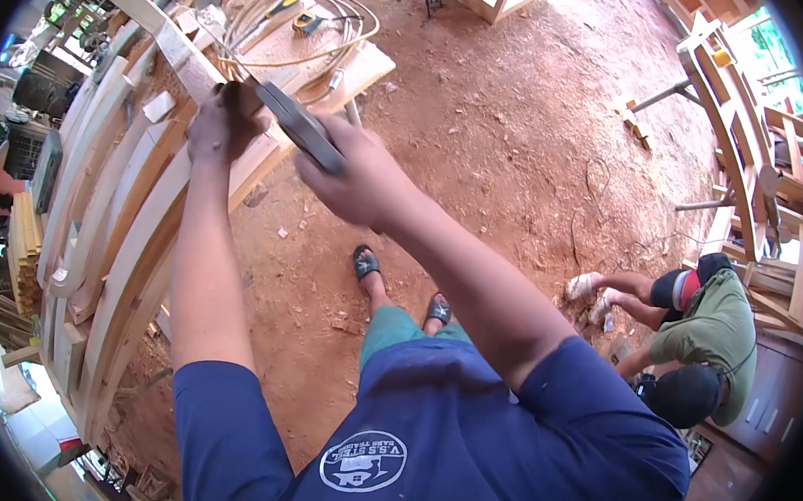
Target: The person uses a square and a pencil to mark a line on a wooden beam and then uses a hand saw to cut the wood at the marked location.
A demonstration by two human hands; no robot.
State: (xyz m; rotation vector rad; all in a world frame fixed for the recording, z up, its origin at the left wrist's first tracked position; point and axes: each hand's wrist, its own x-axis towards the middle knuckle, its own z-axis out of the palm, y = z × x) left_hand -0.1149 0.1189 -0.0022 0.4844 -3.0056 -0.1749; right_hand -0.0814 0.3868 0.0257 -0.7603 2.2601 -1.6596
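Note:
My right hand (pixel 355 177) is closed round a dark grey, long, narrow hand tool (pixel 300 127); its exact kind I cannot make out. The tool slants up and left, its far end close to my left hand (pixel 226 127). That hand's fingers are bent over the near end of a pale wooden board (pixel 178 53), which runs away to the upper left above the workbench. Just beyond the hands, a coil of yellowish cable (pixel 369 27) lies on a light wooden plank (pixel 363 69). Inside the coil are a yellow-and-black screwdriver (pixel 286 3) and a tape measure (pixel 306 24).
Long curved wooden pieces (pixel 126 259) fill the left side. A small white block (pixel 158 106) rests among them. Sawdust and chips cover the brown floor (pixel 484 135). To the right, another person (pixel 712 337) bends down near a wooden frame on metal legs (pixel 724 105).

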